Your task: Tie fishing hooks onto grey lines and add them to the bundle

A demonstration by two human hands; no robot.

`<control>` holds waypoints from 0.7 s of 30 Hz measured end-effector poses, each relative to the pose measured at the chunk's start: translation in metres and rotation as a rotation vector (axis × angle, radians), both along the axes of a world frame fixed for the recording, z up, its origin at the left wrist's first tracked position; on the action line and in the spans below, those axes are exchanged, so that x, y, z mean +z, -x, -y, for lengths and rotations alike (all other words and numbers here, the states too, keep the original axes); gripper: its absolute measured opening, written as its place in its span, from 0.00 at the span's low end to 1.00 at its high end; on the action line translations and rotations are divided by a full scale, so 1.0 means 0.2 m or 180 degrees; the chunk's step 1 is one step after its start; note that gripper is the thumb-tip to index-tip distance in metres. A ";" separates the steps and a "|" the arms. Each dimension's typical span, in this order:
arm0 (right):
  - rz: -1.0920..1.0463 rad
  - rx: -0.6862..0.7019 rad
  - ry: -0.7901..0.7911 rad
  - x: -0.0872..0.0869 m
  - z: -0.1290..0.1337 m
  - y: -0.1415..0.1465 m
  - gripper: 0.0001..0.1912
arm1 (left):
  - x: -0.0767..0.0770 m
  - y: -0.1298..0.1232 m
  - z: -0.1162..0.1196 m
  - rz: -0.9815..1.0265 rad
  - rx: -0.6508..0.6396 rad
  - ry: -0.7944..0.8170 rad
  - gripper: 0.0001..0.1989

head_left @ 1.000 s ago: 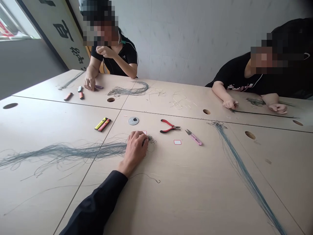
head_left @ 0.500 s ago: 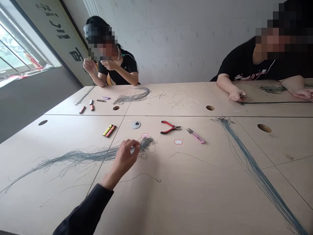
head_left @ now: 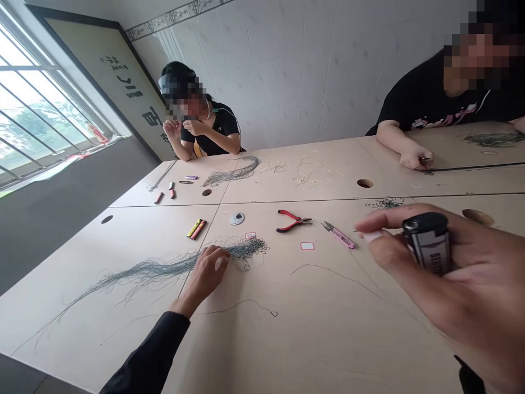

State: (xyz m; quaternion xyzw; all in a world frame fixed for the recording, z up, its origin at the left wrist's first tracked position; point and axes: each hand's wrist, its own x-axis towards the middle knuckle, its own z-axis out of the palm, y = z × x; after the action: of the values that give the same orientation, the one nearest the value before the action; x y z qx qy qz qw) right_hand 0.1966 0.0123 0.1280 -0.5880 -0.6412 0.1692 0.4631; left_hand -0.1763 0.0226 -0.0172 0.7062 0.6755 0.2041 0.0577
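A bundle of blue-grey fishing lines (head_left: 159,269) lies on the left, its small dark hooks (head_left: 256,247) clustered at the right end. My left hand (head_left: 207,271) reaches into it just behind the hooks, thumb and forefinger pinched on strands of line. Close to the camera, my right hand (head_left: 459,290) holds a black and silver lighter (head_left: 430,243) in its palm. Its thumb and forefinger also meet at the tips; whether a line is between them I cannot tell. A single hooked line (head_left: 246,301) lies in front of my left hand.
Red-handled pliers (head_left: 293,220), pink thread snips (head_left: 338,235), a round metal disc (head_left: 237,219) and two lighters (head_left: 197,229) lie beyond. More hooks (head_left: 388,203) show behind my right hand. Two people (head_left: 221,123) sit across the table (head_left: 287,350), handling thin lines.
My right hand has come into view with the lighter, covering much of the right-hand line bundle. My left hand has lowered onto the left bundle. The view has tilted and shifted.
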 end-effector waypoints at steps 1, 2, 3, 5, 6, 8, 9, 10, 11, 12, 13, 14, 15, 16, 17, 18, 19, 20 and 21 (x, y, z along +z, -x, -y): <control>0.0049 0.0038 -0.0129 0.01 0.00 0.02 0.06 | 0.01 0.01 0.00 -0.0036 0.0075 -0.0019 0.11; 0.0099 0.0071 -0.0237 0.01 0.00 0.03 0.05 | 0.01 0.02 0.01 -0.0076 0.0171 -0.0029 0.11; 0.0141 0.0082 -0.0302 0.01 -0.01 0.03 0.05 | 0.02 0.03 0.03 -0.0118 0.0286 -0.0020 0.12; 0.0165 0.0049 -0.0266 -0.01 -0.02 0.01 0.07 | 0.05 0.07 0.08 -0.0207 0.0547 0.0087 0.13; 0.0156 0.0014 -0.0218 -0.02 -0.03 0.00 0.08 | 0.07 0.09 0.11 -0.0250 0.0678 0.0181 0.14; 0.0138 -0.0064 -0.0126 -0.03 -0.05 -0.03 0.10 | 0.10 0.15 0.17 -0.0325 0.0918 0.0388 0.19; 0.0137 -0.0092 -0.0091 -0.03 -0.06 -0.03 0.11 | 0.11 0.19 0.19 -0.0354 0.1020 0.0471 0.21; 0.0144 -0.0103 -0.0076 -0.04 -0.07 -0.04 0.12 | 0.12 0.22 0.20 -0.0376 0.1107 0.0522 0.22; 0.0156 -0.0106 -0.0091 -0.04 -0.08 -0.04 0.12 | 0.13 0.26 0.21 -0.0391 0.1177 0.0540 0.23; 0.0176 -0.0078 -0.0113 -0.05 -0.08 -0.04 0.11 | 0.14 0.29 0.22 -0.0400 0.1237 0.0529 0.22; 0.0197 -0.0019 -0.0136 -0.05 -0.09 -0.04 0.10 | 0.15 0.32 0.21 -0.0403 0.1291 0.0496 0.21; 0.0207 0.0048 -0.0174 -0.06 -0.09 -0.04 0.09 | 0.15 0.34 0.21 -0.0400 0.1342 0.0446 0.19; 0.0200 0.0106 -0.0210 -0.06 -0.09 -0.03 0.08 | 0.15 0.36 0.20 -0.0391 0.1392 0.0383 0.18; 0.0185 0.0161 -0.0234 -0.06 -0.08 -0.03 0.07 | 0.16 0.38 0.19 -0.0378 0.1441 0.0319 0.16; 0.0161 0.0218 -0.0244 -0.05 -0.08 -0.03 0.05 | 0.16 0.39 0.18 -0.0360 0.1491 0.0256 0.16; 0.0137 0.0287 -0.0233 -0.05 -0.08 -0.03 0.05 | 0.16 0.39 0.17 -0.0340 0.1541 0.0190 0.15; 0.0097 0.0348 -0.0220 -0.04 -0.08 -0.03 0.04 | 0.17 0.39 0.16 -0.0316 0.1591 0.0117 0.15; 0.0054 0.0410 -0.0189 -0.04 -0.09 -0.03 0.04 | 0.18 0.37 0.16 -0.0286 0.1639 0.0038 0.15; 0.0010 0.0470 -0.0143 -0.03 -0.09 -0.02 0.03 | 0.18 0.34 0.15 -0.0246 0.1678 -0.0047 0.15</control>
State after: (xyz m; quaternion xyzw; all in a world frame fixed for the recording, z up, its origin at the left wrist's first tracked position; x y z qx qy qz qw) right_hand 0.2014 0.0301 0.1215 -0.5288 -0.6873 0.1875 0.4614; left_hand -0.2451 -0.0072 0.0196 0.5135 0.8363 0.1899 -0.0285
